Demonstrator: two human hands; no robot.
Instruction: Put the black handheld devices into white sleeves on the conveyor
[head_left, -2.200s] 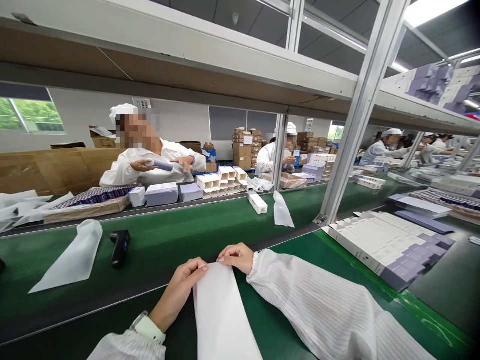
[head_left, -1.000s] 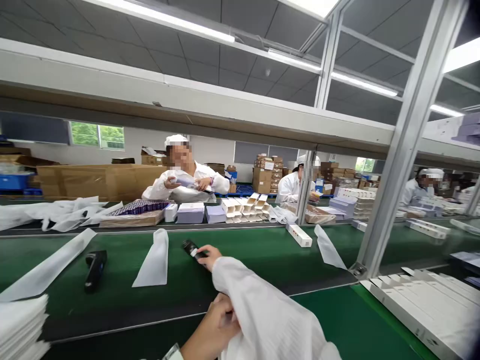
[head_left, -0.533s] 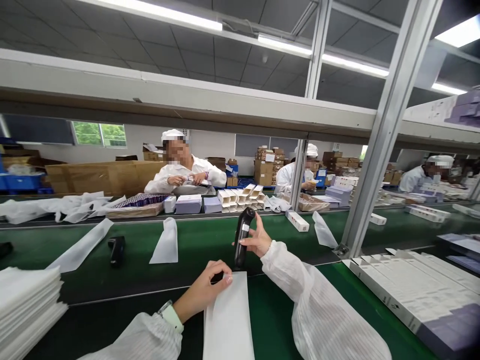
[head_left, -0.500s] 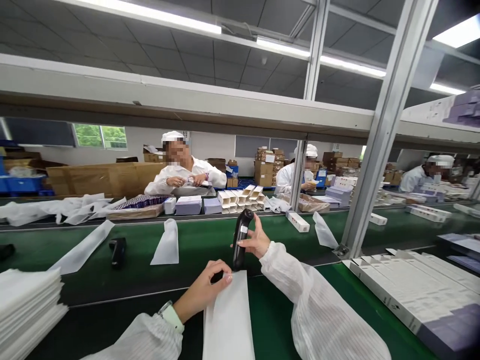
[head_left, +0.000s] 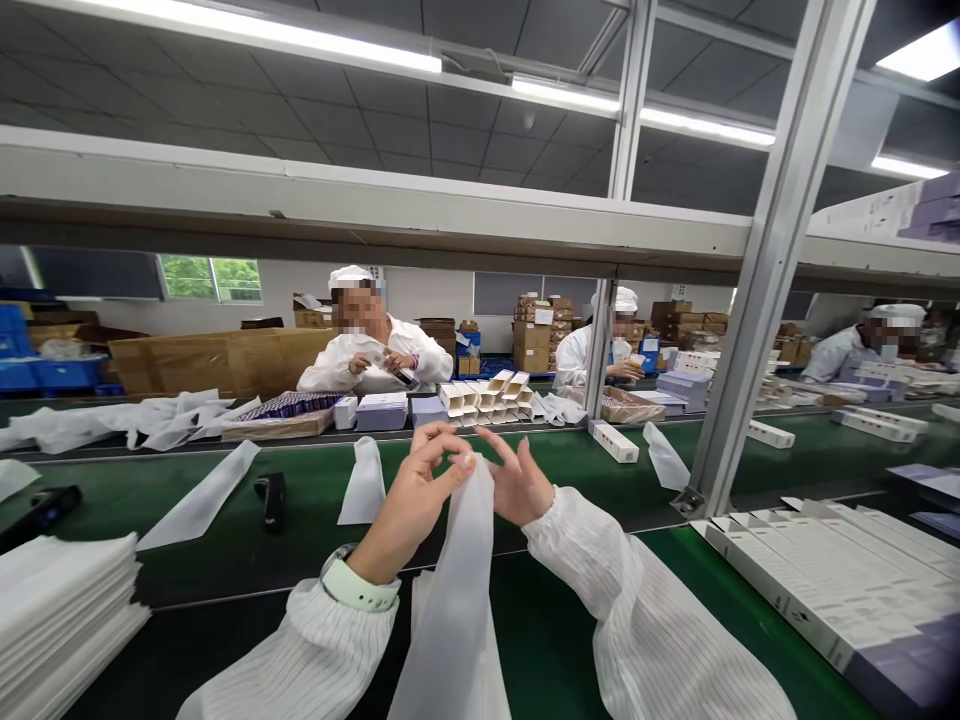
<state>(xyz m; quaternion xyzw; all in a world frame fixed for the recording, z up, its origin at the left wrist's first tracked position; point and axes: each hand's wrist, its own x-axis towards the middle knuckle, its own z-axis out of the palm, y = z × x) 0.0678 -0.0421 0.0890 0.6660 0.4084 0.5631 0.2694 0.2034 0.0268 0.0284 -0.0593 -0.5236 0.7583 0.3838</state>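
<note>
Both my hands are raised in front of me at the top of a long white foam pouch (head_left: 456, 600) that hangs upright over the green bench. My left hand (head_left: 416, 495) pinches the pouch's upper edge between thumb and fingers. My right hand (head_left: 519, 487) grips the same top edge from the right, fingers partly spread. No black device shows in either hand, and I cannot see what is inside the pouch.
A stack of white pouches (head_left: 64, 600) lies at the lower left. On the green belt (head_left: 315, 550) lie black devices (head_left: 271, 498), empty pouches (head_left: 201, 495) and a white box (head_left: 613, 441). Flat cartons (head_left: 825, 580) lie right of a metal post (head_left: 754, 290). A co-worker (head_left: 367, 350) sits opposite.
Half a second ago my right hand held a black device upright at the mouth of the flat-lying pouch. Now the device is out of sight and both hands have lifted the pouch upright.
</note>
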